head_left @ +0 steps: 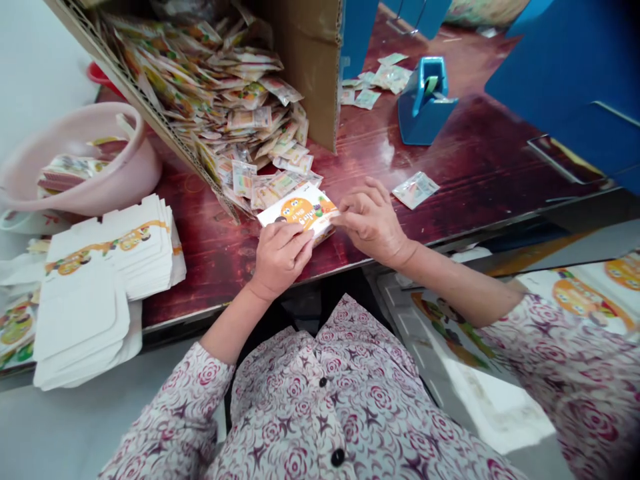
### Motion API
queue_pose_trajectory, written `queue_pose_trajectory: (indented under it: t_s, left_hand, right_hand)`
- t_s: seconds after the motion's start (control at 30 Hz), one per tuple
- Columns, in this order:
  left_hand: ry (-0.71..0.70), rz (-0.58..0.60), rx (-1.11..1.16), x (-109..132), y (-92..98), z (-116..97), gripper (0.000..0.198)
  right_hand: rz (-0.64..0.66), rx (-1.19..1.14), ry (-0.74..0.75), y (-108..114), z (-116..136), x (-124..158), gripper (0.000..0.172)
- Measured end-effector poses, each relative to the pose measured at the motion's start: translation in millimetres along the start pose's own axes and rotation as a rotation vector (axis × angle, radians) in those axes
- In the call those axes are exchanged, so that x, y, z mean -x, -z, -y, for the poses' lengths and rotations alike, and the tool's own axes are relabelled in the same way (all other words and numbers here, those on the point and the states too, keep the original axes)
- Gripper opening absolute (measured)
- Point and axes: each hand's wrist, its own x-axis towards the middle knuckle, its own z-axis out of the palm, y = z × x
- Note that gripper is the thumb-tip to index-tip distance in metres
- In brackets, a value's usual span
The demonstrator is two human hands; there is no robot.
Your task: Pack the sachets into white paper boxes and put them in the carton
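Note:
A small printed carton point(300, 208), white with an orange cartoon face, lies at the table's front edge, before the mouth of a big cardboard box. My left hand point(284, 259) is closed round its near left side, thumb and fingers on the top and front. At the carton's right end, the curled fingers of my right hand point(374, 223) pinch the end; the exact contact is partly hidden by the fingers. Several small sachets point(280, 187) lie just behind the carton. One more sachet point(416, 190) rests alone to the right of my right hand.
The cardboard box point(320, 73) is heaped with sachets. A blue tape dispenser point(420, 120) stands at the back right, near blue bins point(575, 87). On the left are a pink basin point(135, 157) and stacks of flat cartons point(75, 313). Printed cartons point(575, 293) sit low right.

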Motion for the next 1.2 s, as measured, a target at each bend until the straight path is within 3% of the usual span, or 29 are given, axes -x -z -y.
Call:
queue_pose_trajectory:
  t_s: [0.1,0.17,0.27,0.33,0.43,0.53,0.63,0.73,0.83,0.97,1.07,1.2]
  left_hand:
    - [0.004,-0.033,-0.009,2,-5.8,-1,0.01]
    - [0.011,-0.039,-0.002,3,-8.0,-1,0.01]
    - [0.025,-0.041,0.006,4,-9.3,-3,0.011]
    - [0.03,-0.041,-0.003,3,-9.1,-5,0.01]
    - [0.033,-0.035,-0.022,-1,-6.1,-6,0.008]
    - [0.008,0.026,-0.009,-8,1.7,-2,0.005]
    - [-0.029,0.102,0.012,-12,8.3,7,0.008]
    - [-0.053,0.069,0.038,-12,5.7,12,0.019]
    - [-0.03,0.01,0.023,-14,-4.7,5,0.021]
    - [0.044,-0.031,-0.095,-17,-19.3,-14,0.016]
    - [0.037,-0.034,-0.137,-17,-24.6,-20,0.015]
    - [0.017,-0.042,-0.153,-14,-25.9,-17,0.015]
  right_hand:
    - [0.071,-0.183,0.02,15,0,-22,0.021]
    - [0.024,-0.306,-0.021,24,2,-49,0.021]
    - [-0.033,-0.224,-0.13,16,10,-90,0.029]
    - [0.182,-0.018,-0.09,-4,18,-105,0.031]
    - [0.453,0.191,-0.082,-34,30,-106,0.033]
    - [0.476,0.181,-0.12,-44,35,-98,0.036]
    - [0.45,-0.018,-0.129,-38,25,-92,0.035]
    - [0.286,-0.201,-0.197,-20,-12,-83,0.034]
    - [0.079,-0.239,-0.413,10,-75,-71,0.028]
    - [-0.228,-0.174,-0.92,54,-172,-59,0.034]
    - [-0.208,0.067,-1.101,73,-224,-57,0.035]
    - [-0.063,0.185,-1.142,73,-260,-62,0.029]
